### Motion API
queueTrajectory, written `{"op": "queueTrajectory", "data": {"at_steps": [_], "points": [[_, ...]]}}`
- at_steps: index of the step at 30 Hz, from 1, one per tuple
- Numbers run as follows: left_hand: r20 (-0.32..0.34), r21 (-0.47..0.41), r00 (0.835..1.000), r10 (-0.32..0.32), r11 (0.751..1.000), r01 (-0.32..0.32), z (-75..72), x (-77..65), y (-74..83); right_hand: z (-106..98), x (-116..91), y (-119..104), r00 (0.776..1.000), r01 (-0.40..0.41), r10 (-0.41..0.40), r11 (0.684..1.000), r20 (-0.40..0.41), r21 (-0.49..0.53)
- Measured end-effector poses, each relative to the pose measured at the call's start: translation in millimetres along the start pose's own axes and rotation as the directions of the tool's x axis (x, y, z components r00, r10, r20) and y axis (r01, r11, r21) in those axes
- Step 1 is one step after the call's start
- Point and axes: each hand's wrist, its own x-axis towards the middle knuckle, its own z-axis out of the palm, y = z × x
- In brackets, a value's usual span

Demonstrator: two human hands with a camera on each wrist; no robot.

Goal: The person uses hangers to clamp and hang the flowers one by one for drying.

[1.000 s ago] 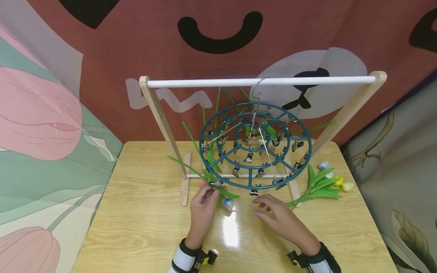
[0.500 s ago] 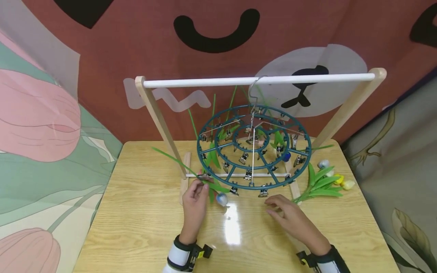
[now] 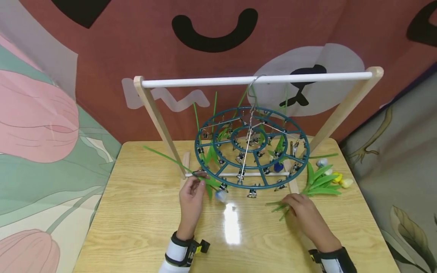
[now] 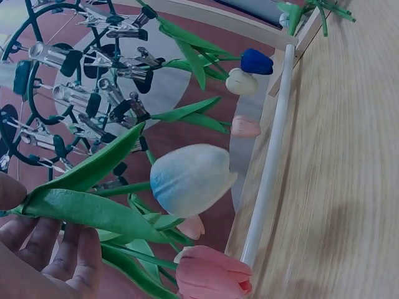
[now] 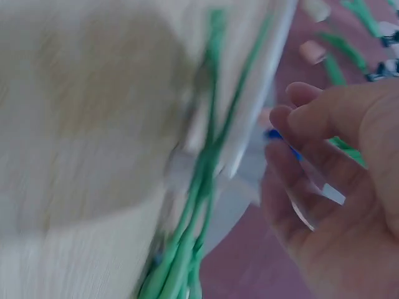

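Observation:
My left hand [image 3: 191, 195] pinches an artificial tulip [image 4: 190, 180], blue and white, by its stem and leaf base. This tulip's bloom points toward me, and its long stem runs back to the left. Right at the fingertips is a metal clip [image 3: 199, 173] at the left rim of a round teal clip hanger [image 3: 250, 186]. My right hand [image 3: 304, 212] hovers over the stems of a tulip bunch [image 3: 321, 184] on the table. In the right wrist view, its loosely bent fingers stand apart from the green stems [image 5: 209, 162].
The hanger hangs from the white rod [image 3: 211, 80] of a wooden stand [image 3: 158, 117]. Several tulips hang bloom-down from its clips, among them a pink tulip [image 4: 212, 274] and a dark blue tulip [image 4: 257, 61]. A patterned cloth [image 3: 218, 64] backs the wooden table [image 3: 136, 227].
My left hand has moved left with the blue-and-white tulip, and the hanger has turned. My right hand has moved right, from below the hanger to over the bunch's stems.

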Motion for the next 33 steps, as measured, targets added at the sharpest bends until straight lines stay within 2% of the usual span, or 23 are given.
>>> {"op": "queueTrajectory", "data": {"at_steps": [4, 11, 17, 20, 22, 25, 29, 31, 33], "points": [[0.008, 0.0, 1.0, -0.005, 1.0, 0.005, -2.4, 0.7, 0.2, 1.6, -5.9, 12.8, 0.998, 0.032, -0.037, 0.993, -0.049, -0.112], [0.022, 0.001, 0.999, 0.031, 1.0, -0.031, -5.1, 2.8, -1.3, 8.2, -7.4, 23.4, 0.999, 0.049, -0.052, 0.985, -0.016, -0.167], [-0.005, 0.091, 0.999, 0.04, 0.995, -0.039, -7.5, 0.7, -0.4, 12.0, -6.8, 28.3, 0.998, 0.07, -0.068, 0.974, 0.019, -0.214], [-0.022, 0.134, 0.996, 0.091, 0.987, -0.087, -8.9, -5.3, -0.2, 13.3, -6.6, 30.3, 0.996, 0.094, -0.09, 0.97, 0.03, -0.225], [-0.008, 0.156, 0.987, 0.161, 0.975, -0.157, -9.9, -10.4, -0.1, 13.1, -5.6, 31.5, 0.991, 0.132, -0.129, 0.966, 0.027, -0.222], [0.057, 0.172, 0.956, 0.289, 0.94, -0.294, -10.9, -17.6, 1.1, 11.0, -2.6, 31.1, 0.979, 0.2, -0.201, 0.959, 0.014, -0.2], [0.199, 0.197, 0.877, 0.438, 0.859, -0.473, -8.7, -23.3, 7.5, 6.0, 4.0, 26.6, 0.959, 0.278, -0.284, 0.944, -0.007, -0.176], [0.294, 0.193, 0.833, 0.468, 0.825, -0.531, -6.1, -25.7, 12.0, 4.0, 8.3, 22.0, 0.948, 0.311, -0.318, 0.936, -0.017, -0.163], [0.414, 0.185, 0.793, 0.446, 0.812, -0.554, -2.7, -28.4, 17.2, 2.9, 13.1, 15.8, 0.937, 0.341, -0.348, 0.928, -0.026, -0.149]]}}
